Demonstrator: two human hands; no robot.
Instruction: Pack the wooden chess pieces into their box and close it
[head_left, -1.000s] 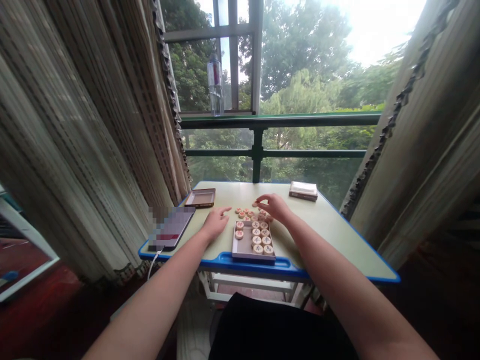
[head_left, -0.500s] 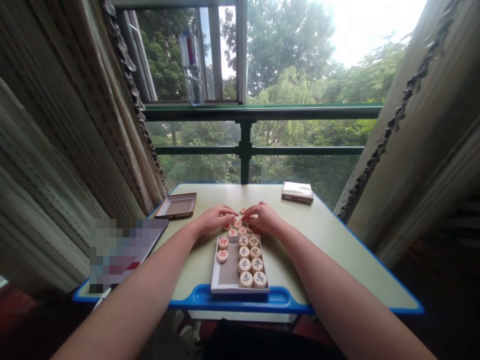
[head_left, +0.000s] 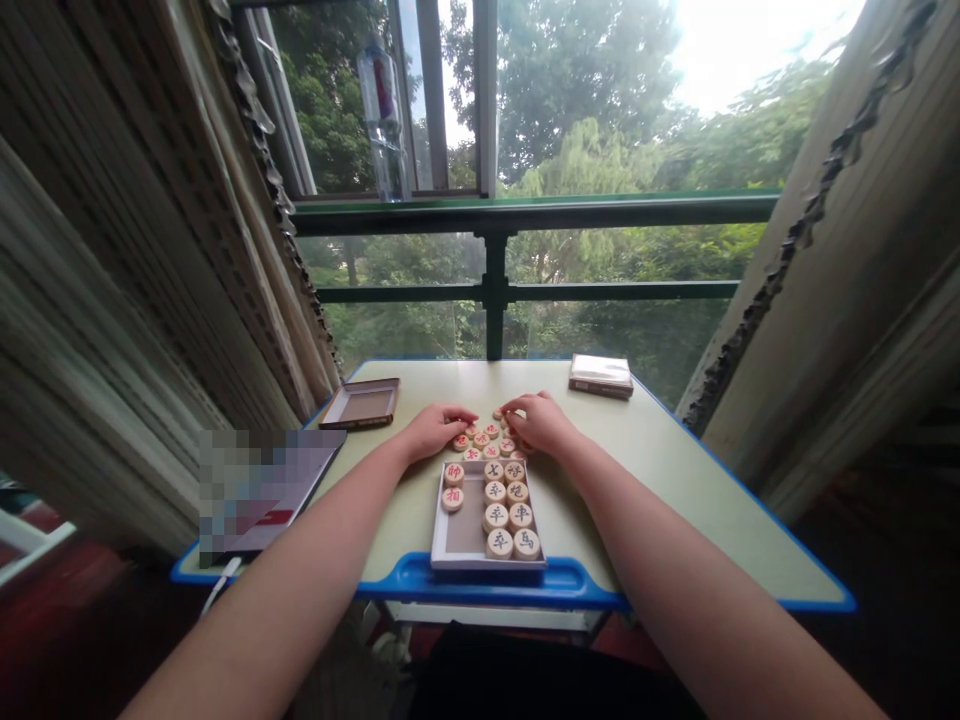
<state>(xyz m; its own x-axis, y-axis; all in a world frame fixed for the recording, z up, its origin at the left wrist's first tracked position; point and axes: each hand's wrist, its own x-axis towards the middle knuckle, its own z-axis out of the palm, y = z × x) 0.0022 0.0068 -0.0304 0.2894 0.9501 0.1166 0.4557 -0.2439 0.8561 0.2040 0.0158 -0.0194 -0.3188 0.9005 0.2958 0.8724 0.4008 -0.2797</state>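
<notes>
The left hand (head_left: 441, 430) and right hand (head_left: 541, 422) curl by loose pieces (head_left: 481, 440) on the desk (head_left: 652, 520), I can't tell if either grip pinches one, and the box (head_left: 438, 535) sits close, its red pieces (head_left: 452, 499) and black pieces (head_left: 496, 517) apart, probably to keep colours sorted.

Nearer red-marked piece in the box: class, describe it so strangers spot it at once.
On the blue-edged table, a shallow box sits at the near edge. Along its left wall is the nearer red-marked piece, in front of the farther red one; eight pieces to its right are marked black.
</notes>
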